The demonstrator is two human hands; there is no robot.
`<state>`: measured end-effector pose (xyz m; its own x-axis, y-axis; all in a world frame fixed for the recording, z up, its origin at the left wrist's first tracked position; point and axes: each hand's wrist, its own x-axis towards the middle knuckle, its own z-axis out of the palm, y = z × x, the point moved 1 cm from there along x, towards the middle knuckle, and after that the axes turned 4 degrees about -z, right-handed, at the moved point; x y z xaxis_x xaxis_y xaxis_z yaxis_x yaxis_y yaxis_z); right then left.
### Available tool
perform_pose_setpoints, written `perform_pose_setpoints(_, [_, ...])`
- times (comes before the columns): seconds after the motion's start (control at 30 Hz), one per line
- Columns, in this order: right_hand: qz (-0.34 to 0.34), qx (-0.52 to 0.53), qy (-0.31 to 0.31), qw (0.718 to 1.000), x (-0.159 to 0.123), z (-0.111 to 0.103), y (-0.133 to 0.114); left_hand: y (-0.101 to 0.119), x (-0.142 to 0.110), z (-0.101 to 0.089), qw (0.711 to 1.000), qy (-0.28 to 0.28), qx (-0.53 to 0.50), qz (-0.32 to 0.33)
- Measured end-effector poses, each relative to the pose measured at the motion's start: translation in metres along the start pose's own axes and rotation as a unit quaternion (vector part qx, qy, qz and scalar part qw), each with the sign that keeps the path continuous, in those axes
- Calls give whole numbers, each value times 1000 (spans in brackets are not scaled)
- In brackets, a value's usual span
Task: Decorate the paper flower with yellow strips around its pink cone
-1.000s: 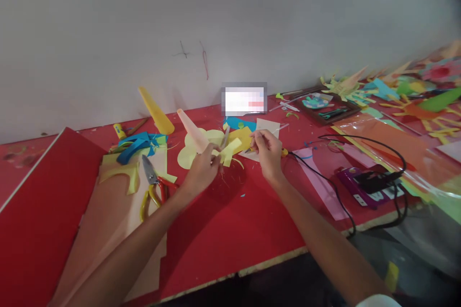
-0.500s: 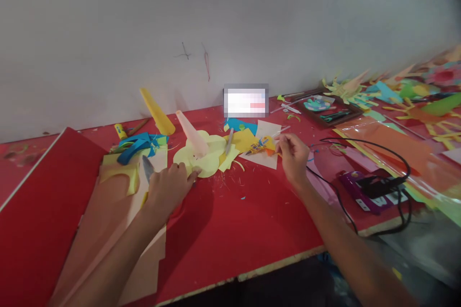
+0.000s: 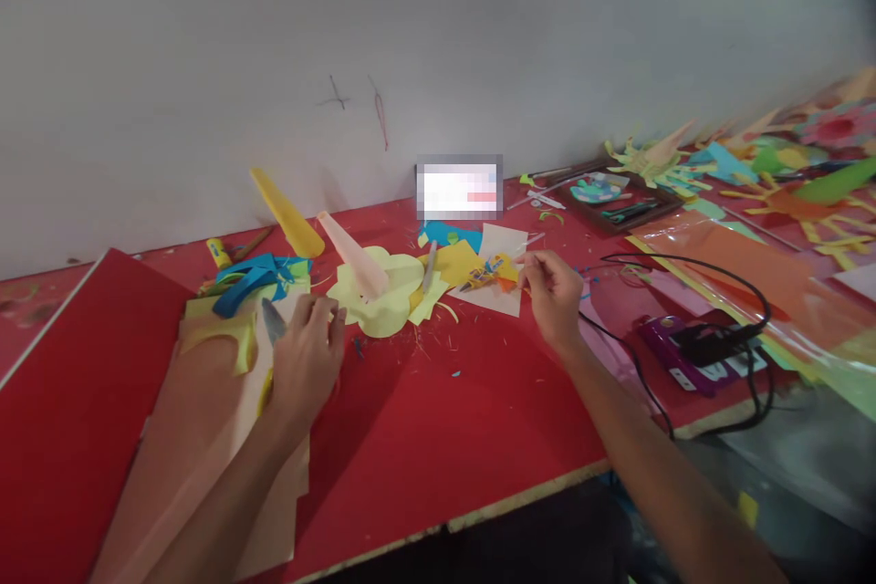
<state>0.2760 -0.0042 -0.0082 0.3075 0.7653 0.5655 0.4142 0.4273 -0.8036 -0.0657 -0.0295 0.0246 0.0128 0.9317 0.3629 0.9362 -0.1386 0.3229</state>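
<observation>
My left hand (image 3: 307, 356) hovers near the yellow-handled scissors (image 3: 272, 321), its fingers loosely bent and slightly apart; I see nothing in them. Just right of it lies a pale yellow flower-shaped paper (image 3: 403, 278) with a pink paper cone (image 3: 356, 255) standing tilted on it. Thumb and fingers of my right hand (image 3: 556, 297) are pinched together above the table; what they hold, if anything, is too small to make out. Close to those fingertips are a white paper piece (image 3: 503, 242) and a yellow-orange pencil-like bundle (image 3: 493, 272), partly blurred.
A yellow paper cone (image 3: 287, 214) and blue paper scraps (image 3: 256, 281) lie at left, near a glue stick (image 3: 217, 253) and a red board (image 3: 88, 392). A purple power strip (image 3: 674, 356) with black cables sits at right. Behind it are a brown tray (image 3: 633, 219) and paper flowers.
My left hand has drawn back leftward from the paper flower's edge, and its fingers have curled. My right hand stays pinched in about the same place. The view has shifted slightly.
</observation>
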Motion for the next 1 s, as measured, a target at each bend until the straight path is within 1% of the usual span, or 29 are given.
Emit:
perform_pose_setpoints(0.03, [-1,9,0,1000,-2,2,-1,3,1,0,997,31,-67,10])
perform_pose_setpoints(0.07, [-3,19,-1,1000,-5,4,-4,6,2,3,990,49,-134,17])
perform_pose_setpoints(0.1, [-5,29,-5,1000,-9,7,-7,10,2,7,978,56,-199,17])
perform_pose_setpoints(0.13, [-10,35,-14,999,-13,11,-11,15,1,12,965,50,-256,8])
perform_pose_setpoints(0.17, [-16,32,-37,999,-19,15,-15,20,-1,19,952,39,-304,-6])
perform_pose_setpoints(0.23, [-32,32,-132,990,-31,24,-25,31,-6,33,921,-7,-389,-34])
perform_pose_setpoints(0.27, [-33,48,-192,980,-37,28,-30,36,-9,39,906,-30,-421,-42])
perform_pose_setpoints(0.33, [-17,96,-318,943,-47,36,-37,46,-13,46,884,-66,-462,-42])
perform_pose_setpoints(0.37, [-9,113,-361,926,-51,40,-39,51,-14,47,878,-77,-472,-36])
perform_pose_setpoints(0.4, [-2,122,-390,913,-53,42,-41,55,-15,47,873,-83,-479,-31])
perform_pose_setpoints(0.43, [0,127,-402,907,-55,44,-41,59,-15,47,868,-91,-488,-27])
perform_pose_setpoints(0.47, [-1,130,-401,907,-55,46,-41,62,-15,47,861,-102,-498,-28])
perform_pose_setpoints(0.53, [2,141,-380,914,-54,47,-39,66,-14,46,843,-130,-521,-39])
perform_pose_setpoints(0.6, [20,157,-360,920,-51,47,-36,68,-13,47,823,-156,-543,-53])
perform_pose_setpoints(0.67, [34,160,-345,924,-48,46,-34,67,-12,49,805,-169,-565,-63])
perform_pose_setpoints(0.77, [17,133,-326,936,-45,44,-34,64,-10,51,766,-183,-612,-70])
perform_pose_setpoints(0.83, [-3,114,-323,940,-44,43,-35,61,-9,52,747,-189,-633,-73])
perform_pose_setpoints(0.87, [-9,110,-325,939,-44,43,-35,60,-8,53,745,-191,-635,-74])
perform_pose_setpoints(0.93, [-15,109,-328,938,-43,40,-34,57,-7,54,752,-200,-624,-71])
perform_pose_setpoints(1.0, [-30,86,-295,951,-39,33,-28,55,-7,54,768,-214,-600,-65])
